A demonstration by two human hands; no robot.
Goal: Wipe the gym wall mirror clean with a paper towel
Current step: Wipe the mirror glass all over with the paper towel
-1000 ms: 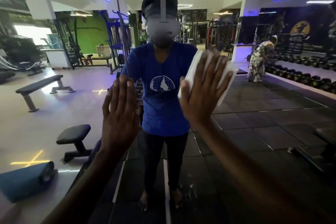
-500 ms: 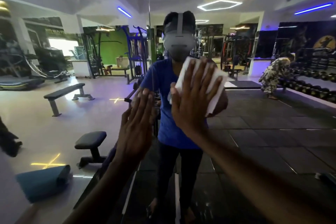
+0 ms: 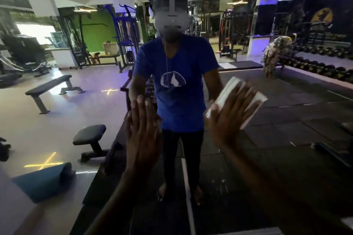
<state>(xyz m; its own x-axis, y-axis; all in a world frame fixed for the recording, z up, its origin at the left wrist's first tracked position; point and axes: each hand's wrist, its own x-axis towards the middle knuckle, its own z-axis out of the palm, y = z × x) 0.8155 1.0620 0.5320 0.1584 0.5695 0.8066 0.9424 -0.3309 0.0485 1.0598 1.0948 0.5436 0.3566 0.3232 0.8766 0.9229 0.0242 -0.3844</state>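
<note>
The folded white paper towel [image 3: 236, 101] lies flat against the wall mirror [image 3: 286, 120], right of the reflected person in a blue shirt [image 3: 175, 86]. The right hand [image 3: 231, 118] presses it to the glass with straight, spread fingers, nothing curled around it. The left hand [image 3: 144, 129] is flat on the mirror too, fingers straight and together, holding nothing. In the reflection stand a long bench [image 3: 51, 89], a small stool [image 3: 89, 139] and a rolled blue mat [image 3: 44, 181]
</note>
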